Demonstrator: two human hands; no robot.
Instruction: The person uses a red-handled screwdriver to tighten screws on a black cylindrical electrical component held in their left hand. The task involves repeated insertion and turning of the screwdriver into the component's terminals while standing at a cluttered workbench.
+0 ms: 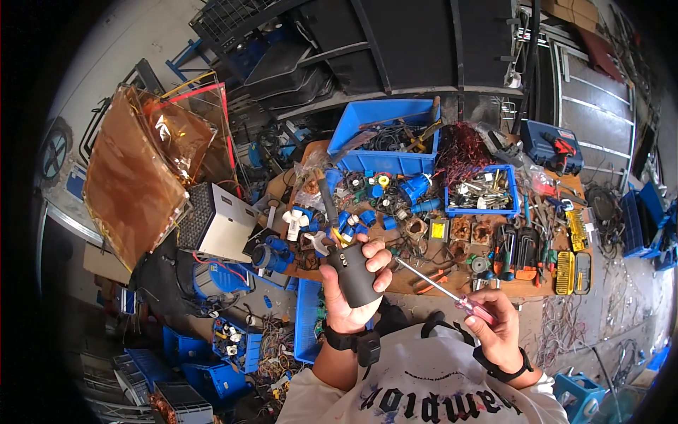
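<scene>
My left hand is wrapped round a black cylinder, held tilted above the table's front edge. A few small light spots run in a row down its side. At its top, yellow wires and a thick dark cable show; whether they are joined to the cylinder I cannot tell. My right hand grips a screwdriver by its clear reddish handle. The shaft points up and left toward the cylinder, its tip a short way from my left fingers and apart from them.
On the wooden table stand a large blue bin and a smaller blue crate of metal parts. Pliers, hex keys and yellow bit sets lie right. Blue connectors crowd the left; more bins stand below.
</scene>
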